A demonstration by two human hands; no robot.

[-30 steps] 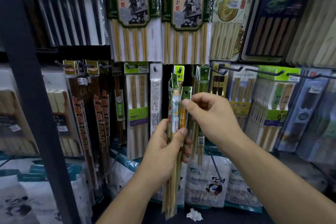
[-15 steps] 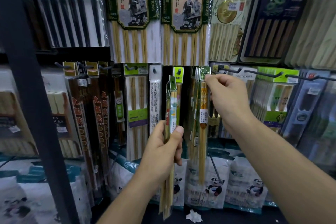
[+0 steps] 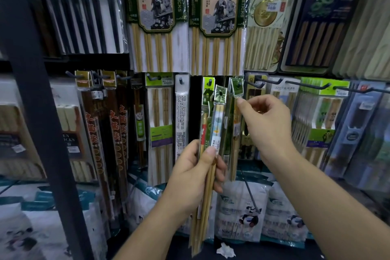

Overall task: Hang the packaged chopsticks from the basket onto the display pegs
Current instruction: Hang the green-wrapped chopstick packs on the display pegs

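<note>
Step in hand, as judged: one pack (image 3: 235,93) was being seated on a peg (image 3: 239,85), at 1 o'clock from the bundle (image 3: 217,124). The pack's header hole appeared threaded over the peg. R hand (image 3: 267,124) was seen at the header's lower edge, fingers curled, index tip touching. Pinch vs. mere touch couldn't be told. L hand (image 3: 196,177) was wrapped round the bundle of further packs, thumb pressed on the front, bundle held upright approx. at centre. Basket wasn't in view. Next, probably: pack to be let go, another drawn from the bundle's top, its hole lined up w/ a free peg tip.
</note>
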